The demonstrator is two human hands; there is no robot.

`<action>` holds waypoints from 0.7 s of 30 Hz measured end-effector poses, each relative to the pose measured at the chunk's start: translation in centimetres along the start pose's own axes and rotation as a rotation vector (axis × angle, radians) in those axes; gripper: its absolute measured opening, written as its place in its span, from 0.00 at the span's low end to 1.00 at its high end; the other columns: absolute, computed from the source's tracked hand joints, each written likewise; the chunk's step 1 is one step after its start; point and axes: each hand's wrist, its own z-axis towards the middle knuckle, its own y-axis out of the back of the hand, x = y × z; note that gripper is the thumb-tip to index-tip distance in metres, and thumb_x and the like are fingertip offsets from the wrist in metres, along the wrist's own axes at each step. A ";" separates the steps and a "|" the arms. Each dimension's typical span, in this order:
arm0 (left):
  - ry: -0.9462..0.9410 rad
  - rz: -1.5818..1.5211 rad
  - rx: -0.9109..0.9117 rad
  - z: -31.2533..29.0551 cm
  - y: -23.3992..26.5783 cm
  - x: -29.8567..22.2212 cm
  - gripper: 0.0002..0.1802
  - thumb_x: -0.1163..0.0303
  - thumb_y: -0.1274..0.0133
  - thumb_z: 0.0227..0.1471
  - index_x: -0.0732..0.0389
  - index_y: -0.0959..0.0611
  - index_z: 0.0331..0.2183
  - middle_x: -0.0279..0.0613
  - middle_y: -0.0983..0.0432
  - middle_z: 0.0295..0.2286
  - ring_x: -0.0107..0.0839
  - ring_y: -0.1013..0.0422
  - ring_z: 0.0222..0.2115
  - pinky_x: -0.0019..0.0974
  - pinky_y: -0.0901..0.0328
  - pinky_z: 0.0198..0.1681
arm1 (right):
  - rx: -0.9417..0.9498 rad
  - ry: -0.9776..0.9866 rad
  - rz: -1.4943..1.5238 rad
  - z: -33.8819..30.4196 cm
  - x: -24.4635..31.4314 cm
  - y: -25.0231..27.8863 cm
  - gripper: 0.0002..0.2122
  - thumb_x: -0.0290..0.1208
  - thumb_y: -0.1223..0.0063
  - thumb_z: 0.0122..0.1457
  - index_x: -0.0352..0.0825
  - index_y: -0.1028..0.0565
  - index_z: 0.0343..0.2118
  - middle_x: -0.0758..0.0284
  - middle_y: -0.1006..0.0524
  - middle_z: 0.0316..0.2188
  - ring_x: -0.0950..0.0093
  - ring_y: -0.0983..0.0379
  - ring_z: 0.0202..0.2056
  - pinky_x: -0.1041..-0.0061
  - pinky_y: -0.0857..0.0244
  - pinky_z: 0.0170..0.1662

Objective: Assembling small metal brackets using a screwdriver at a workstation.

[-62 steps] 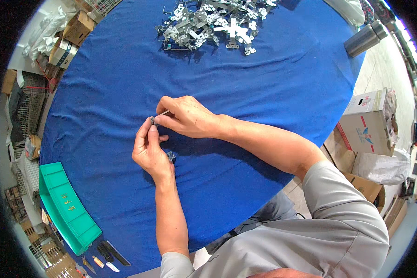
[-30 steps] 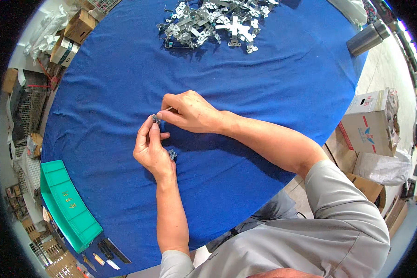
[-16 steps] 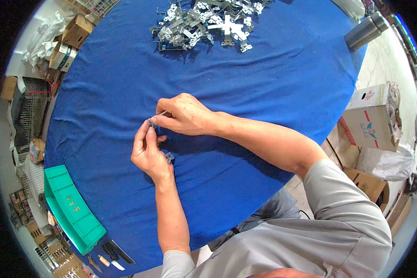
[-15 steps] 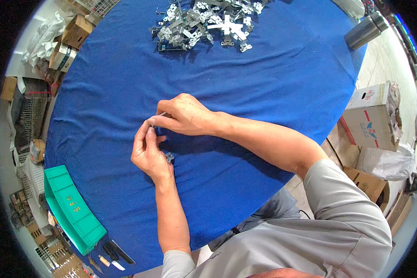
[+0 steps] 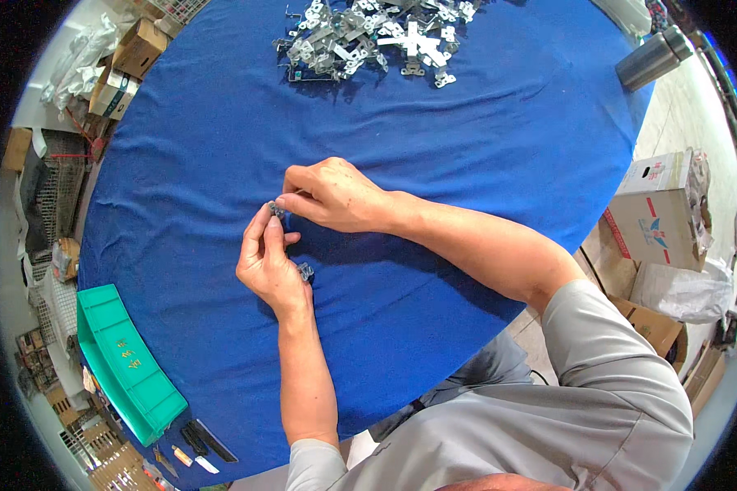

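Note:
A small grey metal part [image 5: 277, 210] is pinched at the fingertips of my left hand [image 5: 266, 266], which is closed with the fingers pointing away from me. My right hand [image 5: 336, 196] comes in from the right, thumb and forefinger closed together at the same part; whether they hold a second piece is hidden. Beside the heel of my left hand, a shiny bent metal piece [image 5: 305, 272] shows; I cannot tell if it rests on the blue cloth or is tucked in the palm. At the far side lies a heap of silvery metal brackets [image 5: 352, 41].
A green tray [image 5: 151, 401] with several small brass-coloured bits stands at the left edge of the blue cloth [image 5: 467, 147]. Black strips [image 5: 209, 439] and a small blade-like tool [image 5: 206, 465] lie near it. A steel flask [image 5: 653, 57] stands far right; a carton [image 5: 655, 209] sits beyond the table.
Both hands have shifted slightly to the right, the right one also a little farther away. The small metal part at the fingertips now shows more plainly. The scene has shifted slightly in view.

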 end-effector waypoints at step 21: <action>0.007 -0.132 0.114 0.1 0.0 -0.6 0.29 0.80 0.45 0.56 0.69 0.34 0.57 0.51 0.24 0.44 0.29 0.24 0.39 0.28 0.23 0.36 | -0.012 0.072 0.256 0.2 0.6 0.2 0.06 0.26 0.45 0.61 0.29 0.27 0.37 0.60 0.25 0.30 0.68 0.23 0.33 0.70 0.31 0.34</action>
